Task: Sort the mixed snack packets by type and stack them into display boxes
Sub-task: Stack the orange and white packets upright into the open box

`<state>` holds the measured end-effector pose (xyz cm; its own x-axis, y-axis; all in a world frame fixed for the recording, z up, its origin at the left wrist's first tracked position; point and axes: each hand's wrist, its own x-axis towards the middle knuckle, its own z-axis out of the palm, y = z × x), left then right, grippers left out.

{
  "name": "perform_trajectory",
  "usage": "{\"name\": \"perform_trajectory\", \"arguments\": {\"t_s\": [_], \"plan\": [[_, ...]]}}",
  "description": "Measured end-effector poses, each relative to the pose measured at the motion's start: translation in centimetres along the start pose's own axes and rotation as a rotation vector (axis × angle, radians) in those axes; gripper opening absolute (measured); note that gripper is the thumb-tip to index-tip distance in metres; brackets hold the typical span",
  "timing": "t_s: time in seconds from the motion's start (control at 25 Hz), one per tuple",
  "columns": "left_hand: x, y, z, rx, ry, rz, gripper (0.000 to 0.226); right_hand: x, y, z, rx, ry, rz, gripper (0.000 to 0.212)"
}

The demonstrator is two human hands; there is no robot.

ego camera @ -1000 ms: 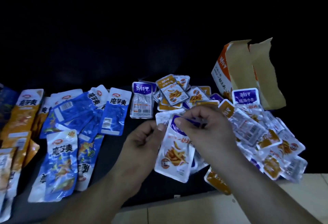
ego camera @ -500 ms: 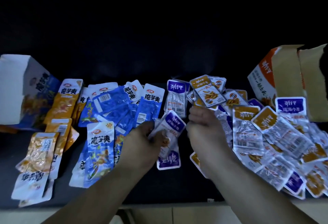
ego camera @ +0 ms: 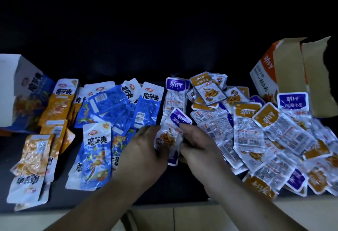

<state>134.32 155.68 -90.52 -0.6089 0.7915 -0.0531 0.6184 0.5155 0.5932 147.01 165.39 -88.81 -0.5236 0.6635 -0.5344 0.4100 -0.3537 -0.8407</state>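
Both hands are on one small crinkly clear-plastic packet with a purple top [ego camera: 171,132], held just above the middle of the dark tabletop [ego camera: 173,188]. The left hand [ego camera: 144,150] curls its fingers round the left edge and the right hand [ego camera: 198,148] pinches the right edge. Long glossy blue pouches [ego camera: 117,106] and orange pouches [ego camera: 56,106] lie fanned out on the left by a white-and-blue cardboard box [ego camera: 20,84], and the shiny little purple and orange rectangular packets [ego camera: 256,139] are heaped on the right below an orange-and-white carton with open brown flaps [ego camera: 285,70].
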Motion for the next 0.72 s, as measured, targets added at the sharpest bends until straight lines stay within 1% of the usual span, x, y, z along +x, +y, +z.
{"name": "perform_trajectory", "arguments": {"t_s": [0.08,0.12,0.16,0.24,0.32,0.36,0.4,0.44,0.52,0.6,0.64,0.72], "plan": [[-0.2,-0.1,-0.1,0.157,0.089,0.105,0.046,-0.9,-0.7,-0.9,-0.094,-0.019,-0.076,0.035],[-0.2,0.2,-0.2,0.165,0.132,0.165,0.044,-1.4,-1.0,-1.5,-0.105,-0.025,-0.115,0.031],[-0.2,0.8,-0.1,0.133,0.155,0.215,0.043,-1.8,-1.3,-2.2,-0.101,-0.022,-0.151,0.028],[0.1,2.2,0.5,0.005,0.126,0.252,0.039,-2.5,-1.9,-4.0,-0.112,0.006,-0.193,0.02],[0.3,3.6,1.8,-0.119,0.06,0.228,0.029,-2.7,-2.0,-6.7,-0.154,0.055,-0.197,0.01],[0.4,4.4,2.6,-0.175,0.015,0.2,0.024,-2.6,-1.6,-8.5,-0.208,0.115,-0.204,0.01],[0.4,5.2,3.3,-0.244,-0.044,0.162,0.021,-2.3,-1.1,-10.4,-0.322,0.22,-0.243,0.014],[0.5,6.3,4.2,-0.304,-0.116,0.121,0.021,-2.0,-0.3,-12.4,-0.488,0.349,-0.302,0.021],[1.2,8.7,5.8,-0.352,-0.21,0.076,0.029,-1.5,1.0,-15.4,-0.824,0.562,-0.412,0.036],[2.6,11.0,7.6,-0.375,-0.225,0.016,0.036,-0.9,2.5,-17.5,-1.02,0.641,-0.422,0.05],[3.3,12.2,8.5,-0.371,-0.211,-0.013,0.041,-0.6,3.1,-18.3,-1.051,0.646,-0.396,0.057],[4.3,13.6,10.0,-0.325,-0.176,-0.016,0.053,-0.1,3.9,-19.4,-1.038,0.625,-0.37,0.066]]}}
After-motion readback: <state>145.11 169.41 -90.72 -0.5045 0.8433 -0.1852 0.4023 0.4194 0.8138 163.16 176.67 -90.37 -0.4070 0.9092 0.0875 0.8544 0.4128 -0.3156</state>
